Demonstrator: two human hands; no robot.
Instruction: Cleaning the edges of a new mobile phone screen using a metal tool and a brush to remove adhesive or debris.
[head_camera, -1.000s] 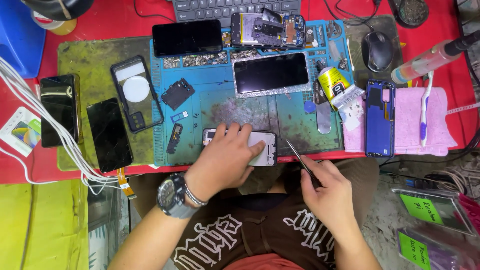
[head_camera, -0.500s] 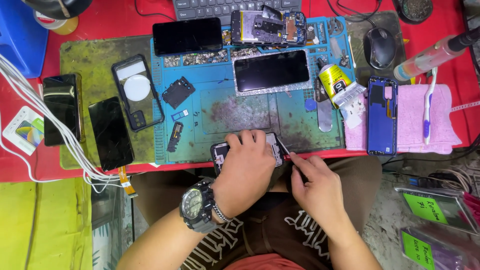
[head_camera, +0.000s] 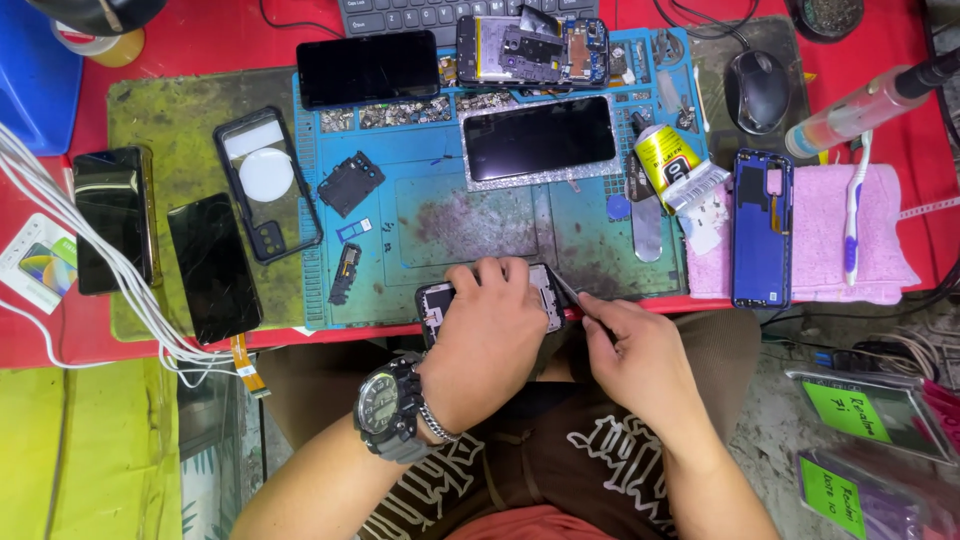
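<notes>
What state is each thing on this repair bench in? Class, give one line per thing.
Left hand: grip pressed on the opened phone, at the mat's near edge.
Right hand: grip pinching tweezers, tip at the phone's right side.
Stripped phone: back off, insides showing.
Dark-screened phone: face up.
Blue phone shell: lying on the pink cloth.
Glue tube: lying down.

Bright, even overhead light, soft shadows, glare on the dark phone screens (head_camera: 538, 137), edges slightly blurred.

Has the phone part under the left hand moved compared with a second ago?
Yes. The phone part under the left hand slid toward the person, from well on the blue mat to its near edge.
</notes>
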